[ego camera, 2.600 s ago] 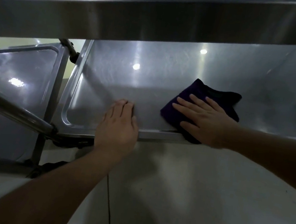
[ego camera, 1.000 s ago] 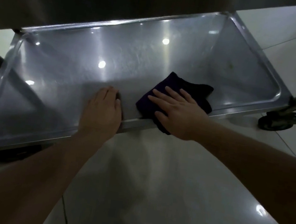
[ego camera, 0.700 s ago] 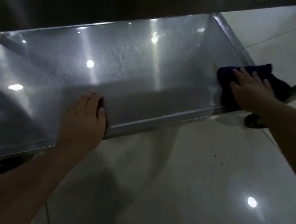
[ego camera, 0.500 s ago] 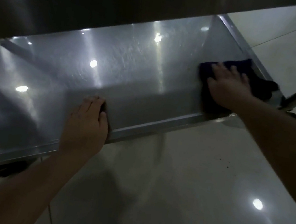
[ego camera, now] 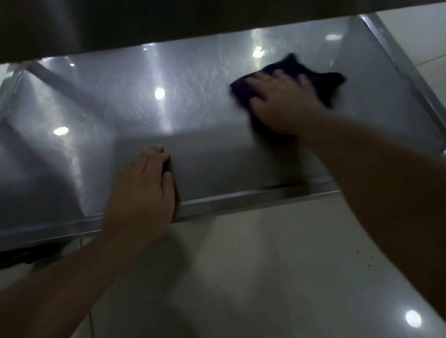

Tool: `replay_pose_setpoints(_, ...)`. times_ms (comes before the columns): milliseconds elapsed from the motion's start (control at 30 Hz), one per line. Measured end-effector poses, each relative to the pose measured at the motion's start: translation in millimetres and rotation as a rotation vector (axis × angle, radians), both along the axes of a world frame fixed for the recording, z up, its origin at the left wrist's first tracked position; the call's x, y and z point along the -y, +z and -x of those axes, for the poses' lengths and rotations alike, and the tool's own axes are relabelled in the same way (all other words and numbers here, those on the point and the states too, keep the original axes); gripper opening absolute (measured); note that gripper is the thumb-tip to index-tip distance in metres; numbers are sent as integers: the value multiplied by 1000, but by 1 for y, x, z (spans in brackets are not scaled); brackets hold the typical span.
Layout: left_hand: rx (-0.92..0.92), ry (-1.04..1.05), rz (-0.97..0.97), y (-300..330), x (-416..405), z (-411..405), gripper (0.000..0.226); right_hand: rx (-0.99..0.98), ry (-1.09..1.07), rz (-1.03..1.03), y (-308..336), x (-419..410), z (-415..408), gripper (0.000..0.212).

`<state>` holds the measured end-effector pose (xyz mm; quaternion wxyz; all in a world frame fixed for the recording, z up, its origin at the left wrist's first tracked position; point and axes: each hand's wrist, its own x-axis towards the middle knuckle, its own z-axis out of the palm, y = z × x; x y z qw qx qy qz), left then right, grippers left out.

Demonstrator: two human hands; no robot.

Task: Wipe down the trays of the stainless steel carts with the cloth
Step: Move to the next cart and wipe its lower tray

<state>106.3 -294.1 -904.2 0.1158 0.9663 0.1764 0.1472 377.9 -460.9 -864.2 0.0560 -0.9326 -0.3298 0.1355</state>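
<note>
On the lower tray [ego camera: 80,147], right of its middle, one dark cloth [ego camera: 324,82] lies crumpled under the flat, spread right hand [ego camera: 280,105]. The tray's long axis runs left-right. The left hand [ego camera: 143,188] lies flat over its near rim.

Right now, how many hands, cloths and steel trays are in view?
Bare hands: 2, left, right
Dark purple cloth: 1
Stainless steel trays: 2, lower, upper
Total: 5
</note>
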Motion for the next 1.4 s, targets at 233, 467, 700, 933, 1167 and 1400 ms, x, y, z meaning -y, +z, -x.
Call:
replay_pose_setpoints(233, -42, 38, 49, 5, 5, -1, 47, -13, -622, 14, -2, 141, -54, 62)
replay_pose_setpoints(467, -2, 31, 16, 0, 4, -1, 46, 9, -365, -40, -10, 32, -12, 65)
replay_pose_setpoints(700, -78, 31, 54, 4, 2, -3, 47, -25, 394, -95, -15, -107, 83, 58)
replay_pose_setpoints(933, -88, 45, 67, 9, 4, -2, 50, -62, 76, -13, 5, -94, -7, 61)
replay_pose_setpoints(1167, -73, 37, 38, 7, 4, -1, 50, -56, -424, 62, 0, 37, -99, 67)
replay_pose_setpoints(1400, -28, 40, 33, 3, 5, -2, 47, -25, -254, 21, -6, 86, 1, 62)
